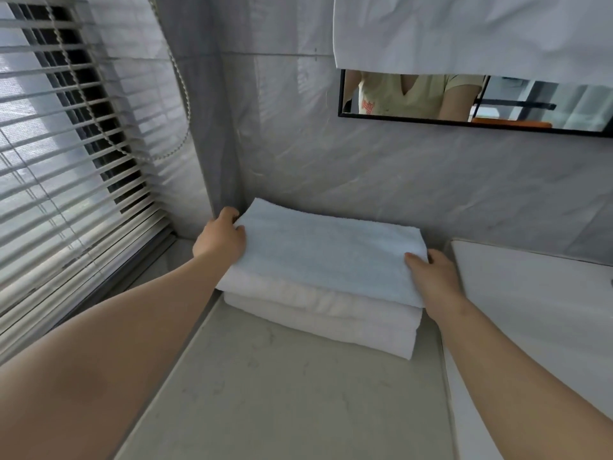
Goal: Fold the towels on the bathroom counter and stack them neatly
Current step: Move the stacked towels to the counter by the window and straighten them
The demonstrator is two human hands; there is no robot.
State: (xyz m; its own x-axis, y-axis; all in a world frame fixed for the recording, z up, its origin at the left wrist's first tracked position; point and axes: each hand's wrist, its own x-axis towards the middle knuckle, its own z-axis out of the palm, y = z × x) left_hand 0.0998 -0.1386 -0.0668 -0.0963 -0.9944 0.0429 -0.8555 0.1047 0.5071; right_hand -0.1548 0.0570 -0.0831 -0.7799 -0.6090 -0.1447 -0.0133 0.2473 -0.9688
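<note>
Marble worktop (282,393) corner by the wall holds the towel stack (318,313), left hand (220,239) and right hand (434,277) fingers curled gripping the top towel (325,257) ends; uneven release could skew it off the pile.

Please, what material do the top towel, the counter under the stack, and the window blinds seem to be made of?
Top towel: soft looped terry cloth, probably cotton, pale blue; its surface looks fuzzy.
Counter: smooth light stone or a stone imitation; faint grey veins show.
Window blinds: stiff pale slats with a slight sheen, perhaps metal or plastic; unclear which.
</note>
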